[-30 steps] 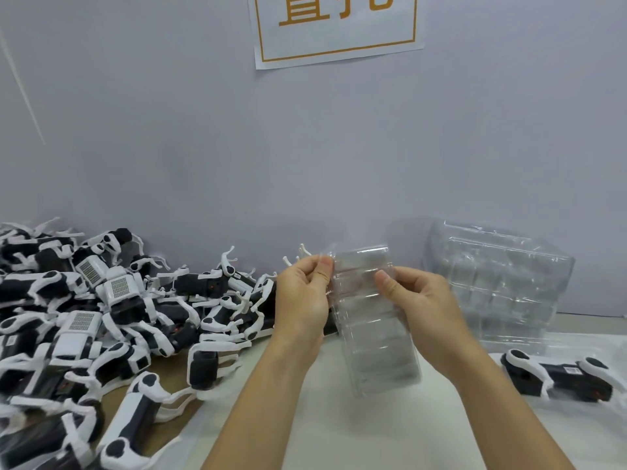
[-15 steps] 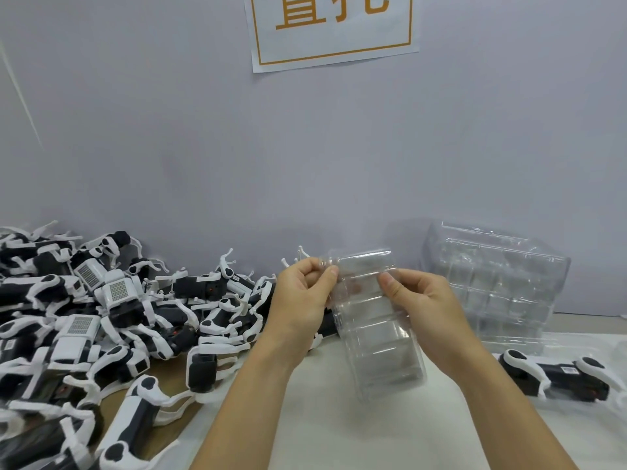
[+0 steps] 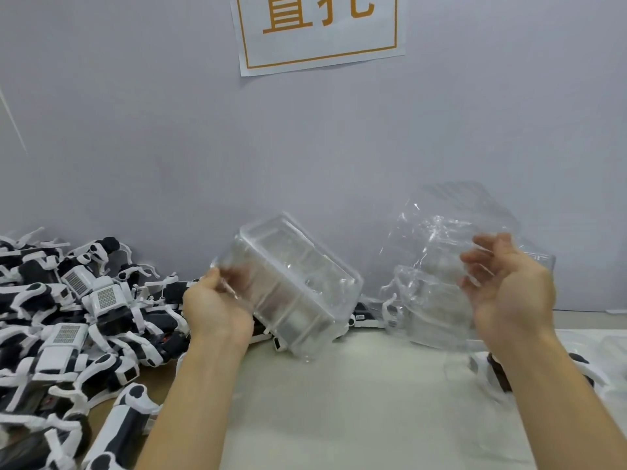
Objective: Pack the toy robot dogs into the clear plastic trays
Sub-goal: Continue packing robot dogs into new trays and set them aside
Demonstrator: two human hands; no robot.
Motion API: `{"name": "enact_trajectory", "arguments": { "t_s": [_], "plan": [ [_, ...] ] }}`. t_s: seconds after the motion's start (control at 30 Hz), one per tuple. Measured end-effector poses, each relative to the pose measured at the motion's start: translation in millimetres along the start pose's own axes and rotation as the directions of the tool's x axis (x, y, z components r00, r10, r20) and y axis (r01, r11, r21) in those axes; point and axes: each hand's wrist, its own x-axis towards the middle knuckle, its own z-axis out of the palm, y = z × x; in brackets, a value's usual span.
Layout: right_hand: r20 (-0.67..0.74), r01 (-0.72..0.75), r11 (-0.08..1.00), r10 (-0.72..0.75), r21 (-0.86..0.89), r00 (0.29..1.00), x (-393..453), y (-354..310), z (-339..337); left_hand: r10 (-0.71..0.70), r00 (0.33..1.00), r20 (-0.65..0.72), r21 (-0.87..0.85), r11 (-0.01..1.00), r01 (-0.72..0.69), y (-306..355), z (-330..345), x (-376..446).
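A clear plastic tray (image 3: 291,293) with moulded compartments hangs tilted above the table at centre. A second, blurred clear tray (image 3: 437,266) is raised to its right. Black-and-white toy robot dogs (image 3: 68,317) lie heaped at the left; another dog (image 3: 492,368) lies at the right, partly hidden.

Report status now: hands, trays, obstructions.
Left hand grips a clear plastic tray, tilted. Right hand holds a second, blurred clear tray. Both trays empty. Black-and-white toy robot dogs piled left, unpacked.
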Motion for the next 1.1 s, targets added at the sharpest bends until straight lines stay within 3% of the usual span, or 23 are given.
{"name": "enact_trajectory", "arguments": {
  "t_s": [0.17, 0.3, 0.4, 0.47, 0.53, 0.6, 0.67, 0.77, 0.9, 1.03, 1.1],
  "plan": [
    [-0.046, 0.130, 0.986, -0.126, 0.101, 0.991, -3.5, -11.6, 5.9, -0.018, 1.000, 0.004, -0.076, 0.997, 0.019, -3.1, -1.4, -2.7],
    [-0.148, 0.234, 0.963, -0.215, 0.133, 0.965, 0.2, -30.0, 0.7, -0.047, 0.994, 0.103, -0.013, 0.999, 0.048, -12.5, 7.8, -4.8],
    [-0.175, 0.243, 0.960, -0.218, 0.137, 0.960, 1.7, -36.5, -3.0, -0.105, 0.991, 0.083, -0.005, 0.994, 0.106, -26.7, 10.7, -7.6],
    [-0.166, 0.234, 0.964, -0.212, 0.126, 0.963, 0.9, -35.4, -3.2, -0.109, 0.992, 0.056, 0.089, 0.991, 0.104, -35.2, 5.9, -5.3],
    [-0.150, 0.225, 0.968, -0.207, 0.112, 0.967, -0.2, -32.8, -1.8, -0.109, 0.993, 0.037, 0.327, 0.941, 0.091, -40.2, -2.2, -2.2],
    [-0.133, 0.218, 0.970, -0.203, 0.106, 0.970, -0.7, -31.3, -0.4, -0.160, 0.986, 0.042, 0.596, 0.796, 0.103, -41.9, -11.0, -0.6],
    [-0.119, 0.214, 0.971, -0.202, 0.103, 0.972, -0.9, -31.2, 0.5, -0.247, 0.968, 0.036, 0.739, 0.659, 0.141, -39.7, -16.8, -1.4],
    [-0.120, 0.215, 0.971, -0.202, 0.105, 0.972, -1.1, -31.4, -0.2, -0.237, 0.971, 0.015, 0.794, 0.593, 0.132, -38.5, -18.7, 0.3],
    [-0.127, 0.198, 0.974, -0.184, 0.111, 0.975, -2.4, -29.6, 0.7, -0.047, 0.989, 0.140, 0.838, 0.538, -0.093, -46.6, -14.4, -4.6],
    [-0.101, 0.171, 0.974, -0.157, 0.150, 0.982, -3.0, -30.4, 2.7, -0.272, 0.918, 0.288, 0.785, 0.617, -0.063, -54.2, -8.2, -14.5],
    [-0.054, 0.146, 0.973, -0.139, 0.180, 0.989, -3.2, -31.4, 3.3, -0.320, 0.892, 0.318, 0.791, 0.609, -0.063, -55.9, -7.2, -16.7]
  ]
}}
